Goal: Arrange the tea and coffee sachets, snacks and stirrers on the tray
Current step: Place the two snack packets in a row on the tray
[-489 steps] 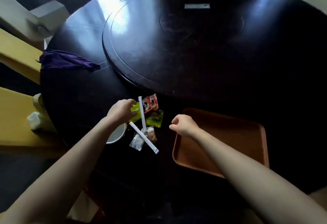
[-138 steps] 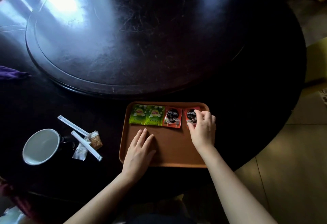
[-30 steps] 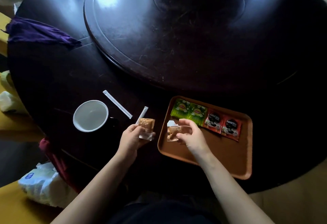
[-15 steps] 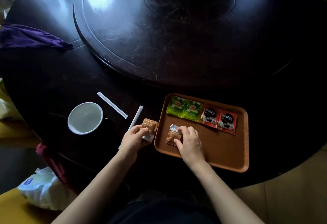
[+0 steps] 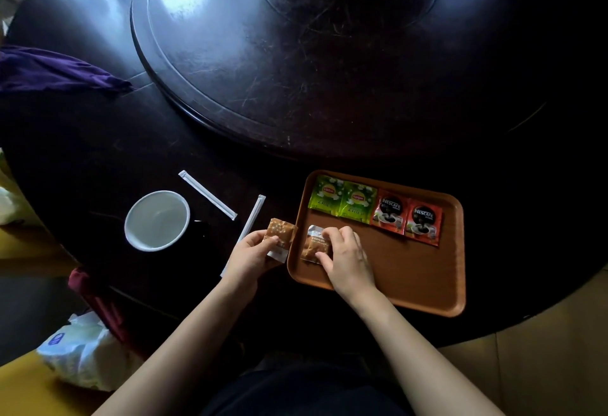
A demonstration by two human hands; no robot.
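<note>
A brown tray [image 5: 418, 277] lies on the dark round table. Along its far edge sit two green tea sachets [image 5: 342, 199] and two red coffee sachets [image 5: 407, 217] in a row. My right hand [image 5: 343, 256] presses a wrapped snack [image 5: 313, 246] down at the tray's left end, fingers on it. Just left of the tray rim, my left hand [image 5: 250, 256] holds a second wrapped snack [image 5: 280, 234] above the table. Two white wrapped stirrers [image 5: 208, 194] [image 5: 251, 218] lie on the table left of the tray.
A white-lined cup [image 5: 157, 220] stands left of the stirrers. A raised turntable [image 5: 296, 47] fills the table's middle. A purple cloth [image 5: 56, 70] lies at the far left edge. A white plastic bag [image 5: 79, 353] sits below the table at lower left.
My right hand has lowered its snack onto the tray's left end. My left hand has brought the other snack closer to the tray rim. The sachets have stayed in their row.
</note>
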